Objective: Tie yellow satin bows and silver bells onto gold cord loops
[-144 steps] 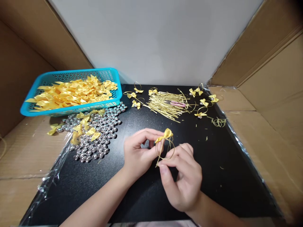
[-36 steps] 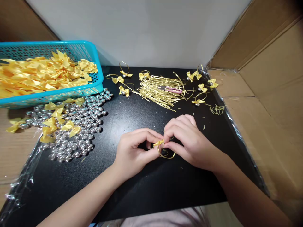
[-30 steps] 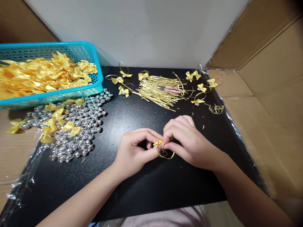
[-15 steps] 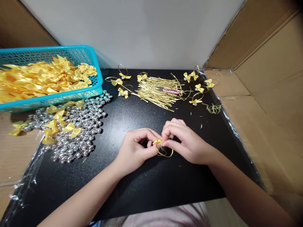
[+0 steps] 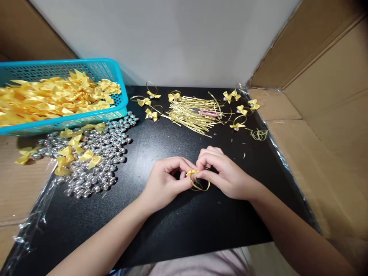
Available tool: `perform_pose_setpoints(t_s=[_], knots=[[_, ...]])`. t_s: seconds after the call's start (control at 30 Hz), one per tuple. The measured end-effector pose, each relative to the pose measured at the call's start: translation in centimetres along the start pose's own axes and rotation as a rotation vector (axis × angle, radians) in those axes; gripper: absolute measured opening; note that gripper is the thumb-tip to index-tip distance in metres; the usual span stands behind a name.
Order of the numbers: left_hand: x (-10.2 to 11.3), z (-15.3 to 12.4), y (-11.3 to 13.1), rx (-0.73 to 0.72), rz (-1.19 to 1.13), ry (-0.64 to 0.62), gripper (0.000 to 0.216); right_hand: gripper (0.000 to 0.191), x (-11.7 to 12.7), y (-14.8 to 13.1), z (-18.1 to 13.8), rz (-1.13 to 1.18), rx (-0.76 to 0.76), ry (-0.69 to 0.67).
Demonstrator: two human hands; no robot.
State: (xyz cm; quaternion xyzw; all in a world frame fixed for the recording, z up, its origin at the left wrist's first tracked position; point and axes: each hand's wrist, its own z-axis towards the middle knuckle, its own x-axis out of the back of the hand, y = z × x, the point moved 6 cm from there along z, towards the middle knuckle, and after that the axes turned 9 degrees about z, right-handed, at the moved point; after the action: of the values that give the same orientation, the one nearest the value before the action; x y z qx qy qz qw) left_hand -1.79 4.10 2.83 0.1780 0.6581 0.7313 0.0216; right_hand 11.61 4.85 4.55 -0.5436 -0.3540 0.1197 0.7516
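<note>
My left hand (image 5: 169,178) is closed, pinching a small yellow ribbon bow (image 5: 191,172) between thumb and forefinger. Beside it, thumb and fingers of my right hand (image 5: 220,170) pinch a gold twist tie (image 5: 207,186) close to the bow. The tie hangs in a loop under the fingertips, over the black table. The two hands almost touch, and their fingers hide the spot where bow and tie meet. Whether a bell sits in the grip, I cannot tell.
A turquoise basket (image 5: 125,97) of yellow bows stands at the left, with silver bells (image 5: 94,178) and loose bows before it. Gold twist ties (image 5: 192,117) lie at the back under pink-handled snips (image 5: 209,113). Several looped bows (image 5: 237,126) and a wire tangle (image 5: 258,134) lie around.
The camera view has shifted slightly, so the basket and bells sit a little further right. Both hands keep their pinch on the bow and tie almost unmoved.
</note>
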Motion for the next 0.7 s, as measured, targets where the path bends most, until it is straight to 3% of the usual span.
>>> perform_pose_setpoints(t_s=[0.23,0.4,0.53,0.7], knots=[[0.0,-0.1,-0.4,-0.007,0.006,0.014,0.019,0.009,0.1,-0.1,-0.2,-0.058,-0.016,-0.015],[0.5,-0.3,-0.1,-0.070,0.043,0.081,0.015,0.022,0.9,-0.6,-0.4,-0.049,-0.010,0.182],[0.8,-0.4,0.6,-0.166,0.107,0.144,0.010,0.019,0.6,-1.0,-0.6,-0.073,0.005,0.336],[0.9,-0.6,0.6,-0.148,0.078,0.170,0.007,0.013,-0.1,-1.0,-0.4,-0.112,0.038,0.315]])
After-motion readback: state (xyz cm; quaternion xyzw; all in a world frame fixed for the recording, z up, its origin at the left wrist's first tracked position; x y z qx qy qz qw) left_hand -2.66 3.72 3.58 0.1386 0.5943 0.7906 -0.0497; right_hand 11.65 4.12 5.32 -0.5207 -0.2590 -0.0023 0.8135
